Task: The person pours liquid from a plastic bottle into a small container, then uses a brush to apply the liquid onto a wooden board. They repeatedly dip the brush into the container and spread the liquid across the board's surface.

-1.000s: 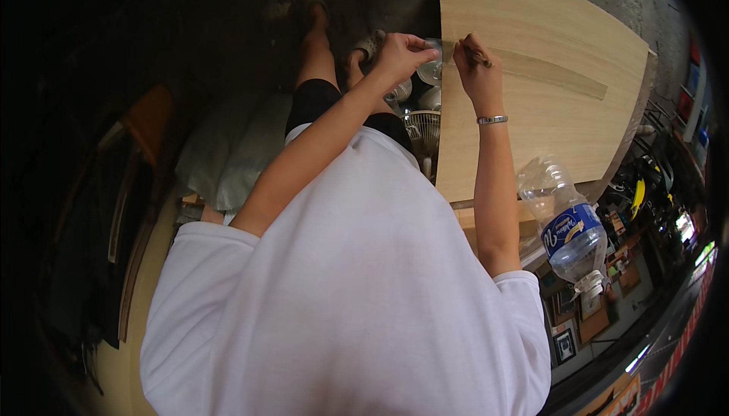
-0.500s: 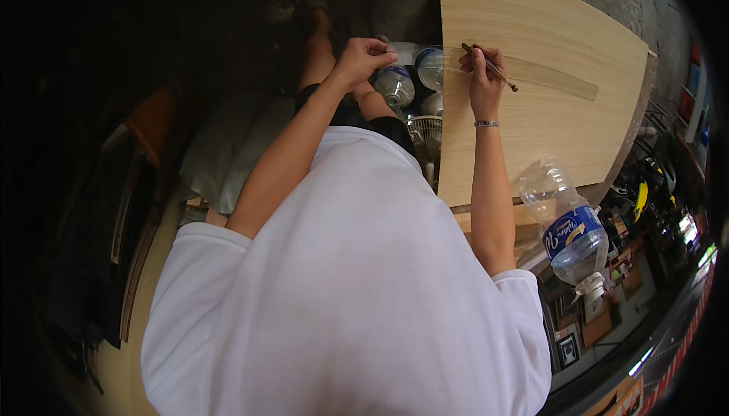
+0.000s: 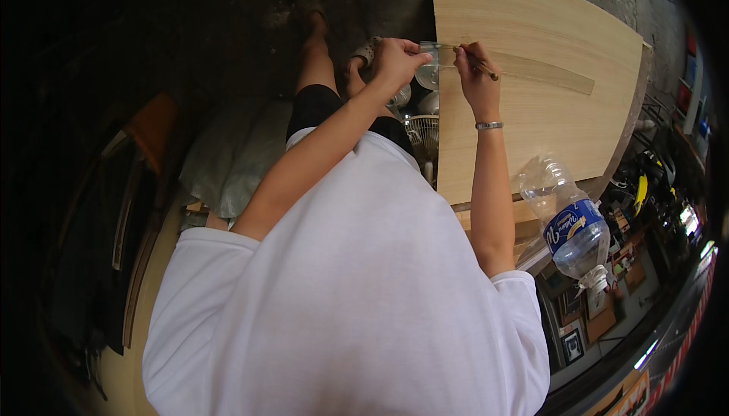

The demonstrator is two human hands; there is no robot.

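Note:
A long clear plastic strip, ruler-like (image 3: pixel 550 74), lies across the light wooden board (image 3: pixel 531 131), its left end reaching past the board's left edge. My left hand (image 3: pixel 399 63) pinches that end between thumb and fingers, just off the board. Over the strip near the same edge, my right hand (image 3: pixel 478 82) grips a slim brown stick-shaped tool (image 3: pixel 486 70), whose exact kind I cannot make out. Its thin tip points left, toward my left hand. Whether the tip touches the strip is unclear.
A large clear bottle with a blue label (image 3: pixel 575 226) lies right of my right forearm. Below the board's left edge are a caged fan (image 3: pixel 422 131) and several clear bottles. Grey plastic sheeting (image 3: pixel 231 154) sits at left, and cluttered shelving (image 3: pixel 600 294) at lower right.
My left hand has moved right along the strip, closer to the board's edge. My right hand has shifted slightly left, and the tool has turned in its grip.

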